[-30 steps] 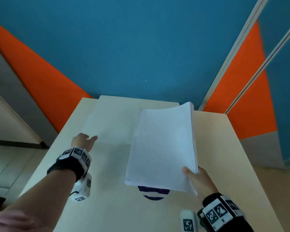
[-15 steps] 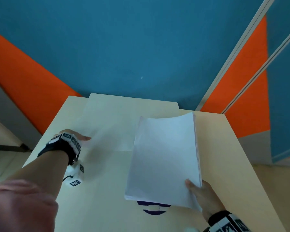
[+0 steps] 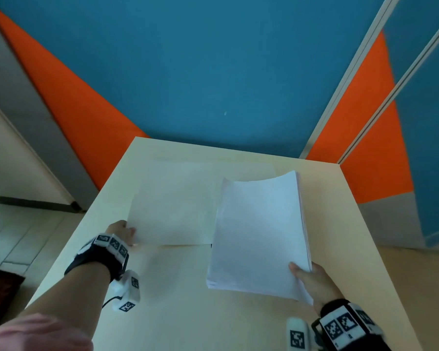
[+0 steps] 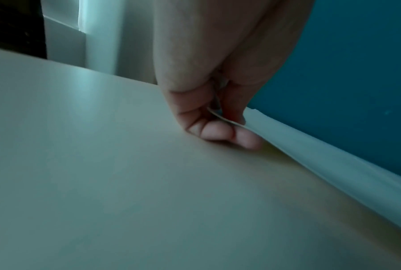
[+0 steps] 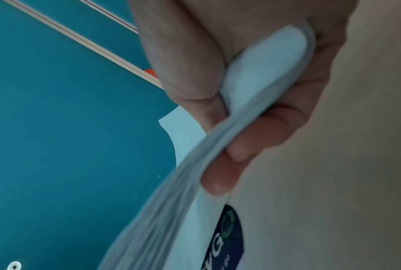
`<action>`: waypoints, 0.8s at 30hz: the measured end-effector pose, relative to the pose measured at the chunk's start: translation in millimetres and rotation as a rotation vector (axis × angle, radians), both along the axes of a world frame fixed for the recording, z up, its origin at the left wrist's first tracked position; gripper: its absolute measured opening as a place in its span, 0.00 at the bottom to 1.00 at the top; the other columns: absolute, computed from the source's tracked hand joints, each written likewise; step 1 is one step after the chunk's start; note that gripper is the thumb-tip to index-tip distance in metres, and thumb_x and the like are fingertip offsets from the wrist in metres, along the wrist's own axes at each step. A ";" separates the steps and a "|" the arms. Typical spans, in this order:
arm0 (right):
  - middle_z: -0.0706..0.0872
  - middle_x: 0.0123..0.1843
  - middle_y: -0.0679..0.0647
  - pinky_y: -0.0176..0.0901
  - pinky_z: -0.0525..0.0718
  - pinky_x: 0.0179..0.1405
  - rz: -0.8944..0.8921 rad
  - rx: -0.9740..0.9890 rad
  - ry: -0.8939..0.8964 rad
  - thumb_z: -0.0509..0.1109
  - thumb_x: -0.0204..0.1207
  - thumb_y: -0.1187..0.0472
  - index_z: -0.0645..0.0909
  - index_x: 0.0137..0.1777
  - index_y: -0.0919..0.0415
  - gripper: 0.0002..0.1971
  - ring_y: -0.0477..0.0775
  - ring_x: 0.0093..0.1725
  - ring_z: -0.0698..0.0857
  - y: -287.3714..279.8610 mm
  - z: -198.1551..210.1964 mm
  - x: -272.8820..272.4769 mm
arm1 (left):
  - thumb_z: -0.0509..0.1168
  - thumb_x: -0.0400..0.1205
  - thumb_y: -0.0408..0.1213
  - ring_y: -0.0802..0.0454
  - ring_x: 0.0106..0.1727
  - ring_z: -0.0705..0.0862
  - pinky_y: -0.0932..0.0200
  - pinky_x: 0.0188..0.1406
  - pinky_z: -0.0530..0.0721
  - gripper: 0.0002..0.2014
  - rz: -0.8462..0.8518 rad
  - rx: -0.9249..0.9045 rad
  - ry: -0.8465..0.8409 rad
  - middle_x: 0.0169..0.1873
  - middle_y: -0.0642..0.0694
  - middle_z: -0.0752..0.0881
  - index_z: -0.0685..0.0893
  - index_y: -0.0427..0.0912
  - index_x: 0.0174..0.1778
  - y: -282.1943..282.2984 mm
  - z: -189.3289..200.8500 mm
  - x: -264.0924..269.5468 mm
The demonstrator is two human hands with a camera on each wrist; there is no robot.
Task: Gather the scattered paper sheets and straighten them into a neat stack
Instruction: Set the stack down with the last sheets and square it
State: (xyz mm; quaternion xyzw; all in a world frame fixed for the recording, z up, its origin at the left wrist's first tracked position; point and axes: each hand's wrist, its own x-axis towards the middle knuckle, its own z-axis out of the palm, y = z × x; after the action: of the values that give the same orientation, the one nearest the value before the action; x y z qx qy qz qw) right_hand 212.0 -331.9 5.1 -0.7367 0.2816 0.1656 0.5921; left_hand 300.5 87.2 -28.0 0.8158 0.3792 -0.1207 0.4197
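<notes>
Since the last frame my left hand point(image 3: 119, 231) has caught the single sheet point(image 3: 173, 206) lying on the table point(image 3: 188, 312), pinching its near-left corner between thumb and fingers point(image 4: 217, 131). At three o'clock of it, my right hand point(image 3: 314, 282) grips the paper stack point(image 3: 259, 236) by its near-right corner, lifted.

Pale beige table point(image 3: 188, 312), single white paper sheet point(image 3: 173, 206) lying flat on it
</notes>
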 end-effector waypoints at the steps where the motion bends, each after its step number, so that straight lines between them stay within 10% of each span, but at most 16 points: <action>1: 0.86 0.53 0.60 0.52 0.76 0.67 0.003 -0.006 0.008 0.65 0.80 0.61 0.79 0.62 0.67 0.14 0.61 0.58 0.83 -2.8 3.0 -10.0 | 0.62 0.82 0.29 0.30 0.66 0.80 0.44 0.64 0.81 0.20 -0.033 0.027 0.021 0.65 0.23 0.79 0.74 0.24 0.69 1.0 1.8 -15.6; 9: 0.84 0.63 0.65 0.50 0.73 0.67 0.049 -0.070 0.083 0.64 0.81 0.62 0.77 0.66 0.71 0.17 0.60 0.59 0.82 -39.2 8.7 -89.7 | 0.59 0.82 0.28 0.35 0.44 0.81 0.52 0.37 0.76 0.14 -0.144 0.114 0.146 0.58 0.22 0.83 0.77 0.21 0.59 -7.2 16.1 -139.4; 19: 0.81 0.64 0.55 0.55 0.69 0.76 0.131 -0.094 0.154 0.66 0.79 0.55 0.75 0.68 0.68 0.22 0.62 0.70 0.77 -42.9 -2.0 -141.3 | 0.61 0.82 0.26 0.27 0.55 0.83 0.44 0.52 0.82 0.16 -0.048 0.102 0.110 0.58 0.24 0.82 0.77 0.23 0.64 -15.5 6.5 -218.2; 24: 0.81 0.67 0.60 0.51 0.69 0.72 0.133 -0.140 0.134 0.66 0.79 0.56 0.76 0.68 0.68 0.21 0.62 0.71 0.76 -30.4 -2.2 -125.4 | 0.62 0.80 0.27 0.39 0.37 0.79 0.51 0.39 0.77 0.09 -0.045 0.094 0.064 0.34 0.34 0.81 0.75 0.36 0.33 -6.5 3.1 -212.0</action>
State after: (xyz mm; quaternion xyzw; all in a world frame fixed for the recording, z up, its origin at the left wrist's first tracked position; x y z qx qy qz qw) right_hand 86.6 -362.3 2.8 -0.7804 0.2820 0.2334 0.5069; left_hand 88.6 80.7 -24.9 0.8386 0.3791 -0.1382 0.3658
